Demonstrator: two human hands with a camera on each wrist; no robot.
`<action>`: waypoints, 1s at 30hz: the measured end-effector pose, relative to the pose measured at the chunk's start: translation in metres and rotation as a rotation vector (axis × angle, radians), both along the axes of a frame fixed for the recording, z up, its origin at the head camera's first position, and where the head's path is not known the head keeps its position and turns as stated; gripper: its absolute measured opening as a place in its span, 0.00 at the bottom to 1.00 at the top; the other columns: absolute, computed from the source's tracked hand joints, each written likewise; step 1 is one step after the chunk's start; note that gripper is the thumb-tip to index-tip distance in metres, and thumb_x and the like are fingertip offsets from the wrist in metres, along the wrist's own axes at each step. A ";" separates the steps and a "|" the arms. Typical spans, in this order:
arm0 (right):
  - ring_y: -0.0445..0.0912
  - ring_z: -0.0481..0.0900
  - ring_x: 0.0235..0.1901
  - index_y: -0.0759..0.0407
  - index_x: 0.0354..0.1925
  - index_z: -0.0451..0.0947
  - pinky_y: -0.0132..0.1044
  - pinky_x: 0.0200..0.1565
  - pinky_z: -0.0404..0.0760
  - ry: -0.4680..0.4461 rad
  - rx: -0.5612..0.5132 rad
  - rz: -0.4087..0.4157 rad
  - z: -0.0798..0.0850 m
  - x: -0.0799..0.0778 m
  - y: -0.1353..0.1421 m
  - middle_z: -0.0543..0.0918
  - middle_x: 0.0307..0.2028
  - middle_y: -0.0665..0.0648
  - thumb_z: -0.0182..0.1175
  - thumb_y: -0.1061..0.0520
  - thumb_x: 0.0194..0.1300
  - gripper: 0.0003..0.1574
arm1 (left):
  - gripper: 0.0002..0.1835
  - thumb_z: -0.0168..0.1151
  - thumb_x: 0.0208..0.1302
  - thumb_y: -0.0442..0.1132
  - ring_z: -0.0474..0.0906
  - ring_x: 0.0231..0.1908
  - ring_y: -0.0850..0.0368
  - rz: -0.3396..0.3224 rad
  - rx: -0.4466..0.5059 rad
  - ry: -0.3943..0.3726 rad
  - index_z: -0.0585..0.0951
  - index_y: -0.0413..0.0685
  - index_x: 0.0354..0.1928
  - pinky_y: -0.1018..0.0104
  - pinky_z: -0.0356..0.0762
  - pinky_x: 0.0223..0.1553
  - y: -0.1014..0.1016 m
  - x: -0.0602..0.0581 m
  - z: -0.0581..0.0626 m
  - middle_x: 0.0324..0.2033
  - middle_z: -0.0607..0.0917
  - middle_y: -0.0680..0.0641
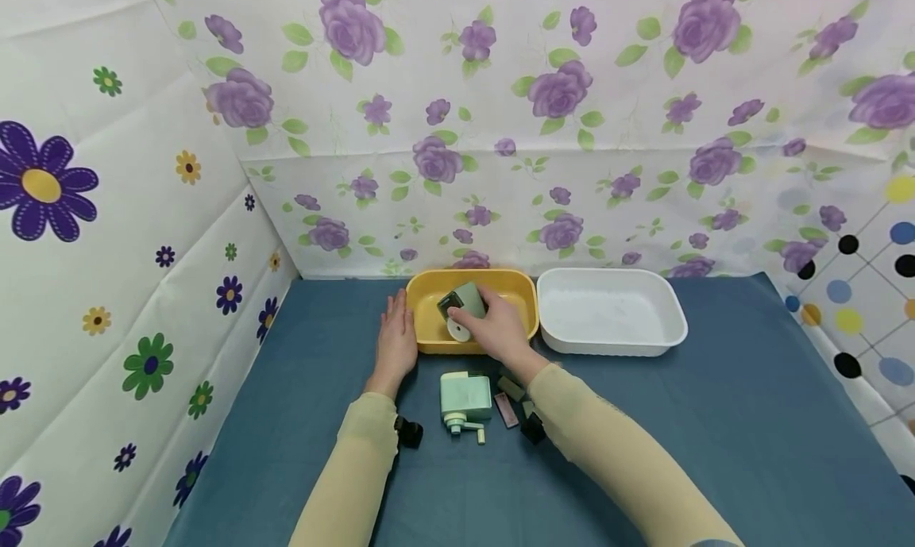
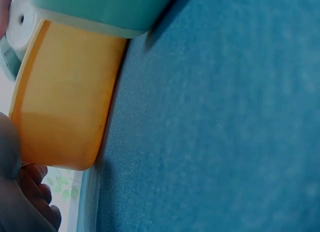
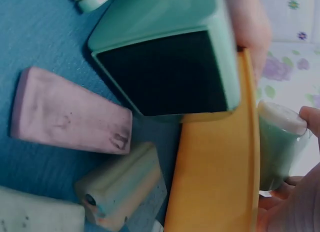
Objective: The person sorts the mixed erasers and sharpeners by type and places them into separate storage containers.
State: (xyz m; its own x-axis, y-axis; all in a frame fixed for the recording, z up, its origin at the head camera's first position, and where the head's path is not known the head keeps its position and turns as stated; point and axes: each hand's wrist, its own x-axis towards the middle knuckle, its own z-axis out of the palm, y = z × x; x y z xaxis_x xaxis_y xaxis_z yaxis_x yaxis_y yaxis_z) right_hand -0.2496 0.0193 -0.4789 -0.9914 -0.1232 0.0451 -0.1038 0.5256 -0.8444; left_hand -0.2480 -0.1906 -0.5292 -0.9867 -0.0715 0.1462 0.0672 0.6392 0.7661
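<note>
Over the yellow tray [image 1: 525,313], my right hand [image 1: 500,325] grips a green shavings container [image 1: 470,299] with a white round piece. That round piece shows a central hole in the left wrist view. My left hand [image 1: 396,344] lies along the tray's left side, fingers extended, touching its edge. In front of the tray stands a mint-green crank pencil sharpener [image 1: 466,396], its crank facing the near side. The right wrist view shows a dark square opening in the sharpener body [image 3: 165,77]. My right fingers are partly hidden behind the container.
A pink eraser [image 3: 72,112] lies right of the sharpener. Beside it are a worn greenish block [image 3: 122,187] and a pale speckled block [image 3: 40,212], partly under my right forearm. A white tray [image 1: 611,347] stands right of the yellow one. Patterned cloth hangs behind the blue tabletop [image 1: 236,452].
</note>
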 end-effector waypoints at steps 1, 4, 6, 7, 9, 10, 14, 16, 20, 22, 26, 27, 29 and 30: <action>0.56 0.76 0.70 0.58 0.79 0.68 0.53 0.70 0.76 -0.011 0.017 0.001 -0.001 -0.001 -0.003 0.76 0.73 0.61 0.68 0.33 0.72 0.50 | 0.29 0.37 0.90 0.41 0.43 0.84 0.41 0.001 -0.002 -0.001 0.54 0.38 0.85 0.44 0.38 0.83 0.000 0.000 0.000 0.83 0.57 0.38; 0.56 0.76 0.70 0.58 0.79 0.69 0.53 0.70 0.76 -0.032 0.023 0.001 -0.002 -0.005 -0.012 0.77 0.73 0.61 0.68 0.33 0.72 0.50 | 0.29 0.38 0.90 0.41 0.43 0.84 0.42 0.006 -0.007 -0.008 0.54 0.38 0.85 0.44 0.38 0.83 -0.001 0.000 0.001 0.83 0.57 0.38; 0.56 0.76 0.71 0.58 0.79 0.69 0.53 0.71 0.76 -0.034 0.035 -0.005 -0.003 -0.007 -0.017 0.77 0.72 0.61 0.68 0.32 0.71 0.51 | 0.29 0.38 0.90 0.40 0.43 0.84 0.42 0.009 -0.012 -0.008 0.55 0.37 0.85 0.43 0.39 0.83 -0.002 -0.001 0.001 0.83 0.57 0.38; 0.56 0.76 0.71 0.58 0.79 0.70 0.54 0.71 0.76 -0.031 0.045 -0.007 -0.004 -0.008 -0.019 0.77 0.72 0.61 0.69 0.32 0.71 0.51 | 0.29 0.38 0.90 0.41 0.42 0.84 0.43 0.011 -0.011 -0.006 0.55 0.37 0.85 0.44 0.39 0.83 -0.002 -0.001 0.001 0.83 0.57 0.38; 0.56 0.76 0.70 0.58 0.78 0.70 0.54 0.70 0.76 -0.028 0.069 -0.008 -0.005 -0.009 -0.022 0.77 0.72 0.61 0.70 0.31 0.69 0.52 | 0.29 0.38 0.90 0.41 0.42 0.84 0.43 0.012 -0.012 -0.007 0.55 0.38 0.85 0.44 0.39 0.83 -0.002 -0.001 0.000 0.83 0.57 0.38; 0.56 0.76 0.70 0.57 0.78 0.71 0.54 0.70 0.77 -0.027 0.084 -0.010 -0.005 -0.009 -0.023 0.77 0.72 0.61 0.71 0.31 0.69 0.52 | 0.29 0.38 0.90 0.41 0.42 0.84 0.43 0.010 -0.016 -0.009 0.55 0.38 0.85 0.43 0.39 0.83 -0.002 -0.001 0.000 0.83 0.57 0.38; 0.55 0.80 0.66 0.55 0.76 0.74 0.54 0.67 0.80 -0.021 0.169 -0.010 -0.004 -0.010 -0.028 0.80 0.70 0.59 0.73 0.30 0.66 0.51 | 0.29 0.38 0.90 0.41 0.42 0.84 0.42 0.001 -0.037 -0.016 0.54 0.39 0.85 0.42 0.39 0.83 -0.002 -0.002 -0.001 0.83 0.56 0.37; 0.55 0.82 0.63 0.54 0.74 0.76 0.53 0.64 0.82 -0.007 0.240 -0.004 -0.004 -0.011 -0.030 0.82 0.67 0.58 0.72 0.29 0.66 0.50 | 0.30 0.37 0.90 0.41 0.42 0.84 0.42 0.000 -0.044 -0.014 0.54 0.39 0.85 0.42 0.39 0.83 -0.002 -0.002 0.000 0.83 0.56 0.36; 0.53 0.87 0.53 0.54 0.72 0.78 0.52 0.55 0.86 0.020 0.380 0.009 -0.003 -0.013 -0.033 0.87 0.58 0.58 0.71 0.27 0.66 0.48 | 0.29 0.37 0.90 0.41 0.42 0.84 0.41 -0.004 -0.051 -0.001 0.54 0.37 0.85 0.42 0.39 0.83 -0.002 -0.001 0.001 0.83 0.56 0.36; 0.53 0.88 0.48 0.55 0.71 0.78 0.51 0.51 0.88 0.018 0.431 0.008 -0.003 -0.013 -0.034 0.89 0.52 0.58 0.70 0.26 0.66 0.49 | 0.29 0.37 0.90 0.40 0.43 0.84 0.40 -0.006 -0.058 0.003 0.54 0.37 0.85 0.42 0.40 0.83 -0.002 -0.001 0.001 0.83 0.56 0.37; 0.52 0.88 0.43 0.56 0.70 0.79 0.50 0.44 0.88 0.000 0.500 0.023 -0.002 -0.012 -0.036 0.90 0.45 0.57 0.65 0.24 0.68 0.49 | 0.29 0.37 0.90 0.40 0.44 0.84 0.40 -0.006 -0.071 0.009 0.55 0.36 0.84 0.41 0.40 0.82 -0.001 -0.001 0.000 0.83 0.57 0.37; 0.52 0.88 0.42 0.55 0.71 0.79 0.50 0.44 0.88 -0.003 0.504 0.030 -0.002 -0.012 -0.036 0.90 0.45 0.57 0.64 0.23 0.69 0.49 | 0.29 0.38 0.90 0.39 0.44 0.84 0.39 -0.004 -0.072 0.011 0.55 0.36 0.84 0.41 0.41 0.82 0.000 -0.001 0.000 0.83 0.57 0.37; 0.53 0.88 0.43 0.55 0.71 0.79 0.51 0.45 0.88 -0.008 0.493 0.052 -0.002 -0.011 -0.035 0.89 0.46 0.57 0.63 0.24 0.70 0.48 | 0.29 0.38 0.90 0.39 0.44 0.84 0.39 -0.002 -0.071 0.014 0.56 0.36 0.84 0.41 0.41 0.82 0.000 -0.002 -0.001 0.82 0.58 0.36; 0.53 0.88 0.44 0.55 0.72 0.78 0.51 0.46 0.88 -0.009 0.482 0.060 -0.002 -0.011 -0.035 0.89 0.47 0.57 0.62 0.24 0.71 0.48 | 0.29 0.39 0.90 0.38 0.44 0.83 0.38 -0.001 -0.072 0.015 0.56 0.36 0.84 0.40 0.41 0.82 0.001 -0.002 0.000 0.82 0.58 0.35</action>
State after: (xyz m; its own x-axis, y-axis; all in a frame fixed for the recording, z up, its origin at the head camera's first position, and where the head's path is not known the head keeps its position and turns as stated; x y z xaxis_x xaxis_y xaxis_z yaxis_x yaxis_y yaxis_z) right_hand -0.2606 -0.0157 -0.4813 -0.9819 -0.1852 -0.0399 -0.1399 0.8506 -0.5069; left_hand -0.2500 -0.1901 -0.5295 -0.9844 -0.0596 0.1657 0.0788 0.6925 0.7171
